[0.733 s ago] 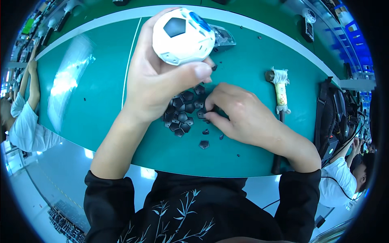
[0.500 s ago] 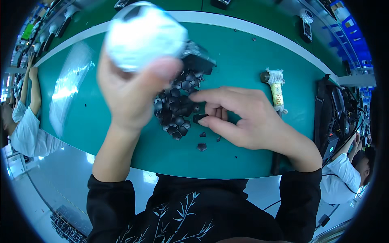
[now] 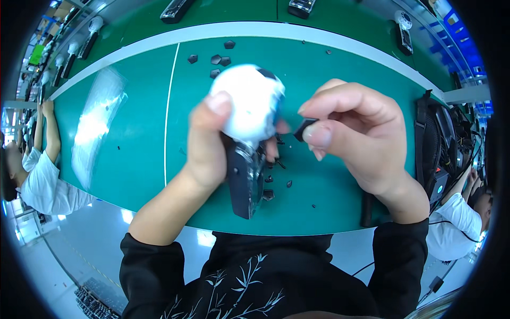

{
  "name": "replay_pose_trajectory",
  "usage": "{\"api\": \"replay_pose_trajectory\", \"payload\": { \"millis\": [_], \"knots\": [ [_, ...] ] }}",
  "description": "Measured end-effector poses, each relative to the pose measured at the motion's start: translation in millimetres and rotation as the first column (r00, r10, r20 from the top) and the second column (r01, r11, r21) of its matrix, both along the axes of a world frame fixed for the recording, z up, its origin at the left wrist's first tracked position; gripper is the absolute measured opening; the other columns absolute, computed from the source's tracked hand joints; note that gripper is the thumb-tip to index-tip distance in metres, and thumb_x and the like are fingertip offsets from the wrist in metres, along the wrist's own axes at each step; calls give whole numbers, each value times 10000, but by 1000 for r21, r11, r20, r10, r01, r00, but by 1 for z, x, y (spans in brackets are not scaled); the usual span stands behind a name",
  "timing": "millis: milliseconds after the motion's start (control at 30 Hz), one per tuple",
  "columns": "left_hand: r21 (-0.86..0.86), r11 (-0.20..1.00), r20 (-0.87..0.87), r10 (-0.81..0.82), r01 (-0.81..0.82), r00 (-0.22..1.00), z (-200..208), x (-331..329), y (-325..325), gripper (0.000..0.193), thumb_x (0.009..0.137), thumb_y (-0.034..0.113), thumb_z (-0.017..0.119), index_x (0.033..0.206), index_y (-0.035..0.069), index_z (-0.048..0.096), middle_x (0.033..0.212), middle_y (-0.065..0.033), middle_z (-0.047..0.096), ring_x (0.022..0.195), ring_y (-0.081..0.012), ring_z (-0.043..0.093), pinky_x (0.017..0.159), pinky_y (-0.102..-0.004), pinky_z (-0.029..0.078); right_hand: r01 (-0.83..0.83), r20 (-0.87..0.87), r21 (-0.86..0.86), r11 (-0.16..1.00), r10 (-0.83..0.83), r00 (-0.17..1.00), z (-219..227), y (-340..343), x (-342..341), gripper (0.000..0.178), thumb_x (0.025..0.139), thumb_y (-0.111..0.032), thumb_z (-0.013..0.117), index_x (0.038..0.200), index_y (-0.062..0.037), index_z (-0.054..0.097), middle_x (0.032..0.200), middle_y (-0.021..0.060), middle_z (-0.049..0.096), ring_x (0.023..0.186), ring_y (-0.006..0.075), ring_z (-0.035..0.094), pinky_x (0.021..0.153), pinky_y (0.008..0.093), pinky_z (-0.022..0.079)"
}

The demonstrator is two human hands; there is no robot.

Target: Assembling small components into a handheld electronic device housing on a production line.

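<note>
One white ball (image 3: 248,101) sits in my left hand (image 3: 204,146), thumb pressed on its left side and fingertips showing past its lower right; a black handle (image 3: 241,186) runs down from it toward me. My right hand (image 3: 366,133) is just right of the ball, thumb and forefinger closed on a small black piece (image 3: 305,129) that stands apart from it. I judge the work partway along: a dark patch (image 3: 267,73) shows at the ball's upper right, but blur hides what else is on it. Off it are the piece I pinch and several black pentagons (image 3: 216,59) lying loose beyond the ball, to its left; small dark scraps (image 3: 289,184) lie below and right of it.

The green desk (image 3: 141,175) spreads around the ball, with a shiny plastic sleeve (image 3: 98,127) well to its left and a dark tool handle (image 3: 366,210) at its lower right. Far right of the ball is what looks like a black bag (image 3: 433,143). People in pale sleeves sit well out on either side, above a light floor (image 3: 79,234).
</note>
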State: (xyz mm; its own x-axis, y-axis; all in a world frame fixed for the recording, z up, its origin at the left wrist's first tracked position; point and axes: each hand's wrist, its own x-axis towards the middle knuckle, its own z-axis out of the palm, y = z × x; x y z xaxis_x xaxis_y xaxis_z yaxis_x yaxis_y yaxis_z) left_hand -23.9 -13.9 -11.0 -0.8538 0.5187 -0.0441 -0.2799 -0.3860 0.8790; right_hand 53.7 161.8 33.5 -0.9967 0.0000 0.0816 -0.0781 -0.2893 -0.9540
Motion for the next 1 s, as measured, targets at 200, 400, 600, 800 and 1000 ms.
{"api": "replay_pose_trajectory", "payload": {
  "millis": [200, 400, 600, 800, 1000],
  "knots": [
    [-1, 983, 75, -184, 185, 980, -16, 8, 0, 525, 905, 416, 489, 1192, -23, 501, 1008, -192, 625, 639, -229, 644, 537, -289, 537, -21, 39, 121, 992, 16, 999, -9, -5, -4, 191, 826, 82, 690, 1008, 26, 681, 906, 97, 609, 665, 106, 538, 609, 204, 461],
    [-38, 998, -110, -45, 41, 993, -24, 10, 0, 440, 885, 296, 594, 1196, -2, 502, 1022, -183, 620, 712, -219, 645, 559, -282, 542, 6, 40, 136, 991, -12, 999, -17, -9, -6, 271, 840, 74, 694, 1096, 19, 624, 840, 51, 551, 666, 84, 535, 591, 185, 466],
    [-49, 998, -250, -50, 38, 967, -25, 10, 1, 457, 866, 259, 635, 1217, -1, 501, 1016, -183, 620, 734, -209, 640, 580, -274, 549, 1, 90, 76, 997, -8, 996, -21, -10, -5, 372, 831, 65, 710, 1172, 6, 574, 794, 14, 492, 656, 70, 528, 578, 156, 456],
    [-9, 988, 64, -155, 156, 986, -13, 7, 1, 470, 850, 228, 627, 1233, -13, 498, 1025, -192, 621, 695, -214, 634, 564, -289, 549, -24, 122, 2, 1000, 24, 992, -16, -8, -6, 247, 859, 13, 694, 1091, 10, 610, 776, 13, 520, 638, 61, 519, 559, 145, 430],
    [45, 987, -8, -153, 153, 988, -16, -1, -6, 484, 842, 222, 581, 1246, -26, 483, 1042, -222, 617, 646, -234, 629, 544, -309, 547, -289, 330, 282, 915, 190, 925, -1, 21, -22, 138, 860, -40, 674, 990, 0, 649, 739, 24, 559, 610, 70, 518, 538, 168, 416]
  ]
}}
